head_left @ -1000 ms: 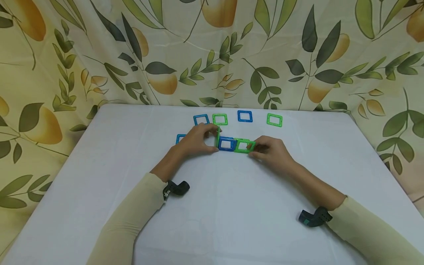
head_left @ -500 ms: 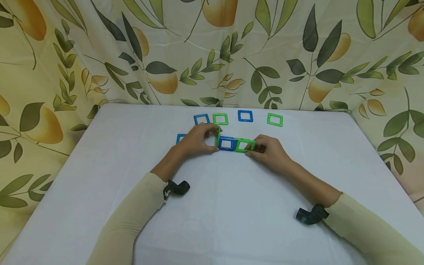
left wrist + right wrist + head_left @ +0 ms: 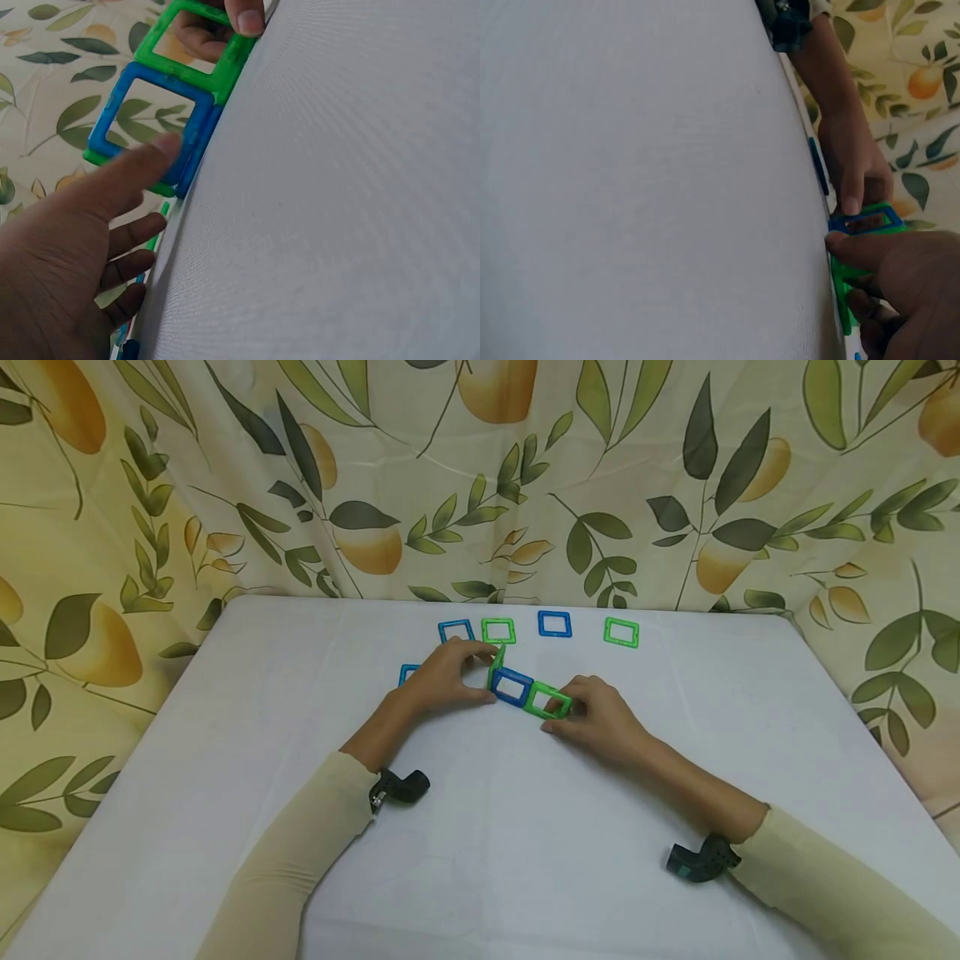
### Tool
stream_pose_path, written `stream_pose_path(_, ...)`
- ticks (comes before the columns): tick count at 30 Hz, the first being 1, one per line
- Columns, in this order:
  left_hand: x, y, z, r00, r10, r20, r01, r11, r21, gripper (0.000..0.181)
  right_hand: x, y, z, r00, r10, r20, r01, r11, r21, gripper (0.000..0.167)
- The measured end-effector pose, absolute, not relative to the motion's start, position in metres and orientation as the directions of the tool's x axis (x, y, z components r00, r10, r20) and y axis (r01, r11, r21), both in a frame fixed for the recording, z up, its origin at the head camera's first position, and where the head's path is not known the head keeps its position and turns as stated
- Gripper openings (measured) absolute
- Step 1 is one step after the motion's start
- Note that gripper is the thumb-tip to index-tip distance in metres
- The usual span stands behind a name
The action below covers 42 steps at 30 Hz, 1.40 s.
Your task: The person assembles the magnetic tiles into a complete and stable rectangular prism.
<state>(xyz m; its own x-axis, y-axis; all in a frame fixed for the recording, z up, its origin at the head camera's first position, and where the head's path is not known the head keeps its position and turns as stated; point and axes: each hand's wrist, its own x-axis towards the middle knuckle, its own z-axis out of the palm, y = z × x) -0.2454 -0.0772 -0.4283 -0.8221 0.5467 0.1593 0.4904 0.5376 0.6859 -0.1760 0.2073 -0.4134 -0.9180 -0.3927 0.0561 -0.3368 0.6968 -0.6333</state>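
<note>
Blue and green magnetic tiles, open square frames, stand joined on the white table. My left hand [image 3: 450,675] holds the left end, fingertips at the far edge of an upright green tile [image 3: 495,670] and thumb at its near edge. In the left wrist view that thumb lies over the blue tile [image 3: 166,81]. The middle blue tile [image 3: 510,701] joins a green tile [image 3: 544,713] at the right end. My right hand [image 3: 600,714] pinches this right green tile, its other fingers partly behind the frame. More green shows behind the blue tile in the left wrist view.
Along the table's far side lie a blue tile [image 3: 442,632], a green tile [image 3: 498,641], another blue tile [image 3: 555,635] and another green tile [image 3: 621,645]. My left hand partly covers one more blue tile [image 3: 403,675]. A leaf-and-fruit patterned cloth [image 3: 450,560] hangs behind.
My right hand has moved left and towards me, swinging the right end of the joined tiles nearer. The row now slants and the left green tile leans round with it. My left hand stays in place.
</note>
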Motion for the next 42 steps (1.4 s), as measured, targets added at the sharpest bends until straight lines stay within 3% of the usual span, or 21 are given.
stream_pose_path(4,-0.245,-0.077,-0.428,-0.820,0.548,0.165,0.496,0.537,0.682,0.065,-0.169,0.199,-0.412,-0.908,-0.417,0.045,-0.359,0.717,-0.597,0.024)
stream_pose_path(9,-0.245,-0.077,-0.427,-0.824,0.533,0.190,0.508,0.548,0.665,0.048,-0.159,0.187,-0.413,-0.883,-0.467,0.049,-0.418,0.736,-0.532,0.035)
stream_pose_path(17,-0.244,-0.078,-0.426,-0.848,0.493,0.194,0.484,0.573,0.662,0.022,-0.143,0.168,-0.410,-0.787,-0.611,0.081,-0.566,0.664,-0.488,0.049)
stream_pose_path(29,-0.244,-0.078,-0.426,-0.840,0.500,0.211,0.506,0.582,0.637,0.017,-0.135,0.160,-0.407,-0.748,-0.663,0.028,-0.598,0.656,-0.461,0.062)
stream_pose_path(35,-0.244,-0.077,-0.425,-0.827,0.514,0.227,0.530,0.580,0.618,0.018,-0.148,0.171,-0.401,-0.794,-0.605,0.048,-0.526,0.647,-0.551,0.055)
stream_pose_path(42,-0.243,-0.077,-0.426,-0.841,0.497,0.212,0.509,0.596,0.621,0.025,-0.200,0.215,-0.397,-0.928,-0.350,0.125,-0.341,0.668,-0.662,0.038)
